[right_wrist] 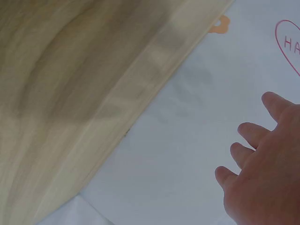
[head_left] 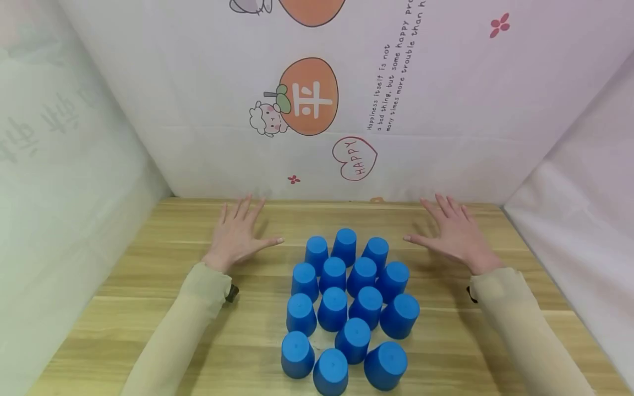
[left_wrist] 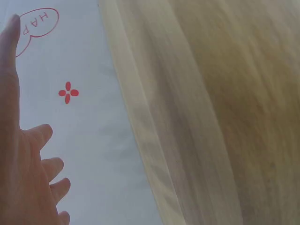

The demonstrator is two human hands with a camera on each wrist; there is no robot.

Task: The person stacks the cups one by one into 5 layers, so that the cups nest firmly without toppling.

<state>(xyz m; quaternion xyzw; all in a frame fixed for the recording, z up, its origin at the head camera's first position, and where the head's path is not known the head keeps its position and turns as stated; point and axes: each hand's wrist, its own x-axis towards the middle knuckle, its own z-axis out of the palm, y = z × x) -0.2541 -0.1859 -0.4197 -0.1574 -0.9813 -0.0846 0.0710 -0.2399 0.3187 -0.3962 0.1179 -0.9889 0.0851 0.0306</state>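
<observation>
Several blue cups (head_left: 334, 303) stand upside down in a close cluster on the wooden table, in uneven rows. To the left of the cluster's far end is my left hand (head_left: 236, 234), with fingers spread and thumb toward the cups. My right hand (head_left: 455, 235) mirrors it on the other side, fingers spread as well. Neither hand touches a cup or holds anything. In the left wrist view the left hand (left_wrist: 28, 178) shows at the left edge; in the right wrist view the right hand (right_wrist: 267, 173) appears at the lower right. No cups show in either wrist view.
A white printed sheet (head_left: 198, 110) rises behind the table's far edge, with sheets also at the left (head_left: 59, 165) and right (head_left: 584, 209). The wooden tabletop (head_left: 143, 291) extends on both sides of the cups. Dark bands show at both cuffs.
</observation>
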